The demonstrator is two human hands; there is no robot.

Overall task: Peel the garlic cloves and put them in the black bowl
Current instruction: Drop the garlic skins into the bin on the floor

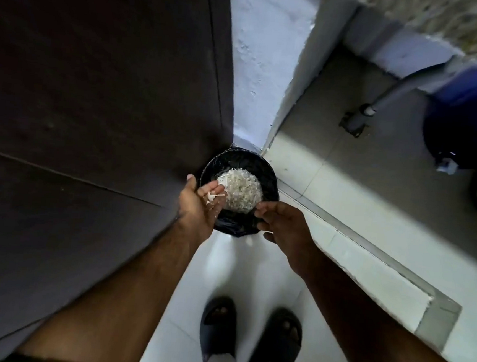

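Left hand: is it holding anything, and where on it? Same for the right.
The left hand, palm up over the bin, cups a few garlic peels loosely on the fingers. The right hand pinches the bin liner at its near rim.

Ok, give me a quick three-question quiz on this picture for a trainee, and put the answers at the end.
1. True or false: the left hand is empty.
2. What does the black-lined bin on the floor mostly hold?
A. water
B. pale garlic skins
C. whole onions
3. Fill in: the right hand is at the bin's near ____.

Key:
1. False. Its open palm holds a few garlic skins, beside the bin's rim.
2. B. A heap of pale skins fills the middle.
3. Rim; its fingers are on the black liner there.
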